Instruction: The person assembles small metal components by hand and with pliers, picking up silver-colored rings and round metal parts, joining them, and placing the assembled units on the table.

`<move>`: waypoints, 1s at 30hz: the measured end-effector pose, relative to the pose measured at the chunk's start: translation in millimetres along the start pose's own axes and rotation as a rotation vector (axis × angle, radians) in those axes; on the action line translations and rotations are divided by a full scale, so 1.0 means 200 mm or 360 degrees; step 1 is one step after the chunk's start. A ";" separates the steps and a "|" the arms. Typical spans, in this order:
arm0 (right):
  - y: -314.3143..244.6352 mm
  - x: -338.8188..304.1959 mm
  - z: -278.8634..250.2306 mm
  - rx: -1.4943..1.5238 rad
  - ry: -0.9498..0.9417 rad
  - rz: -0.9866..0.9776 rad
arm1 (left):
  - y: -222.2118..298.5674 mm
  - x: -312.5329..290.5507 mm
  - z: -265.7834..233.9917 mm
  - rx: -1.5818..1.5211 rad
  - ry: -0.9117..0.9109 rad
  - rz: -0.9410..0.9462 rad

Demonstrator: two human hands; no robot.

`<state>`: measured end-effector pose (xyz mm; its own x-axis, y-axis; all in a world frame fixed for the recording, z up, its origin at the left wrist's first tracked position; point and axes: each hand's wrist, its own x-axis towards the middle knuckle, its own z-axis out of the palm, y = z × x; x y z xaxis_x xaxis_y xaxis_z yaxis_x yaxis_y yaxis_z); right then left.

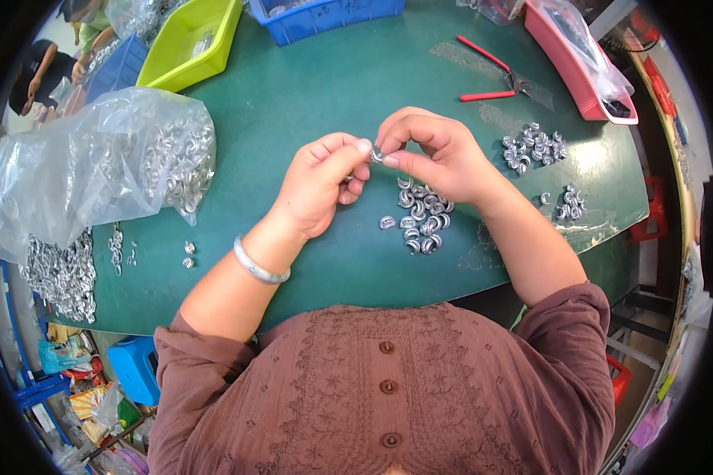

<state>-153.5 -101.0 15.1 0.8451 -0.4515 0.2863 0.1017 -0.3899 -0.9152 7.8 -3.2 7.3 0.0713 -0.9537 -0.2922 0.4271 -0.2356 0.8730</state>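
Observation:
Above the green table [293, 273], my left hand [325, 178] and right hand [440, 150] meet with fingertips pinched. Between them is a small, curved, shiny silver metal piece [377, 156]. My right thumb and forefinger close on its right side, while the left thumb and forefinger pinch at its left end. Something silvery also peeks out from the curled left fingers, too small to name. Just below my right hand lies a loose pile of similar curved metal pieces [421, 215]. Fingers partly hide the held piece.
Red-handled pliers [512, 81] lie at the far right, near a pink basket [578, 67]. Curved pieces form more groups [535, 146] on the right. A clear bag of metal parts [111, 158] and a heap of silver links [59, 273] occupy the left. Yellow-green [190, 47] and blue bins [329, 20] stand behind.

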 end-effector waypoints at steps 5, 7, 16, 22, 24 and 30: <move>0.03 0.00 0.04 -0.0078 0.0267 -0.0263 | -0.01 -0.01 0.03 0.0232 0.0000 0.0307; 0.03 0.00 0.05 0.0004 0.0321 -0.0255 | -0.02 -0.02 0.03 0.0243 0.0002 0.0367; 0.03 -0.01 0.04 0.0225 0.0339 0.0117 | -0.03 -0.02 0.05 0.0307 0.0018 0.0551; 0.03 -0.01 0.04 0.0091 0.0339 -0.0009 | -0.04 -0.02 0.05 0.0285 0.0010 0.0475; 0.02 0.00 0.04 -0.0067 0.0344 -0.0142 | -0.02 -0.02 0.05 0.0285 0.0010 0.0358; -0.03 0.01 0.04 -0.0649 0.0370 -0.0488 | -0.02 -0.02 0.04 0.0159 -0.0043 0.0162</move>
<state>-147.6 -92.9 18.4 0.6660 -0.4159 0.6192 0.0742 -0.7890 -0.6098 -2.1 0.6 8.6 0.0846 -0.9780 -0.1908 0.3268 -0.1536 0.9325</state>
